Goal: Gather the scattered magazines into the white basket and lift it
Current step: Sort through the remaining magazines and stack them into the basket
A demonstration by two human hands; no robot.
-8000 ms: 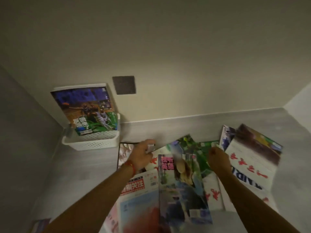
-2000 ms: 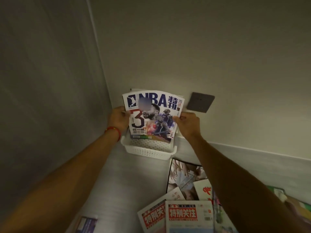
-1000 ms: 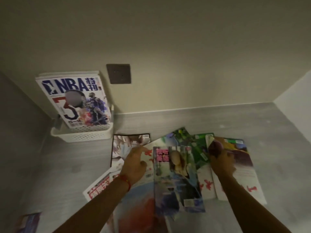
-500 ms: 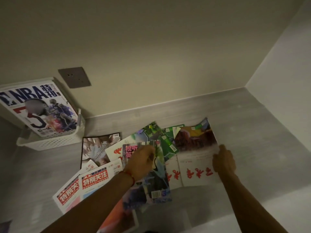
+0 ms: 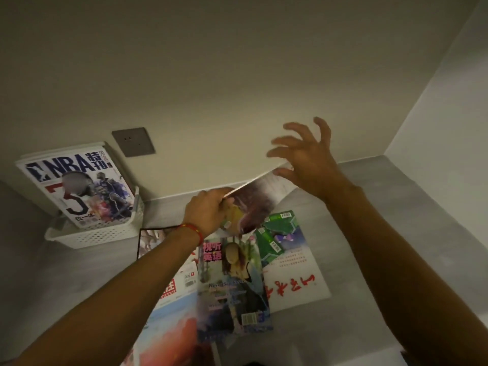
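Note:
The white basket stands at the left against the wall, with an NBA magazine upright in it. My left hand grips a brown-covered magazine by its near corner and holds it raised above the pile. My right hand hovers at that magazine's far edge with fingers spread; its thumb is at the edge, contact unclear. Below lie several loose magazines: one with a woman on the cover, a green and white one, and a red and blue one.
A grey wall socket sits above the basket. Another magazine with a dark border lies beside the basket, partly under my left arm. A side wall closes the right. Grey floor shows to the right of the pile.
The brown-covered magazine lay flat on the pile; now my left hand has lifted it. My right hand has left the floor and risen to the magazine's far edge, fingers spread.

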